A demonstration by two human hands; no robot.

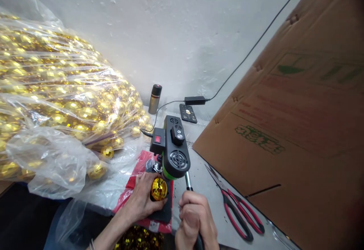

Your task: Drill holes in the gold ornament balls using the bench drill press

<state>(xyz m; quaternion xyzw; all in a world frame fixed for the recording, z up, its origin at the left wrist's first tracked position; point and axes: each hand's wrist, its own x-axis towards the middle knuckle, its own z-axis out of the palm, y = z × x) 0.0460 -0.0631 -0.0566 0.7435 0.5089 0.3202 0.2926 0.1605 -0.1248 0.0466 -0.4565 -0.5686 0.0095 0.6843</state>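
Note:
A small gold mirrored ball (159, 189) sits between the thumb and fingers of my left hand (143, 196), on the dark base of a black tabletop device. My right hand (195, 219) is wrapped round the dark handle of the device's metal lever (188, 182). Above and just beyond the ball is the device's black head (176, 147), with round vents and a green lower edge. A box with a red switch (158, 139) is fixed to its left side. Red plastic (125, 195) lies under the base.
A clear bag of gold balls (71, 91) fills the left. Behind stand a bottle (155, 99), a phone (188, 113) and a cabled black adapter (195, 100). Red-handled scissors (236, 208) lie right, beside a large cardboard box (284, 110). More gold pieces (139, 238) show below the table edge.

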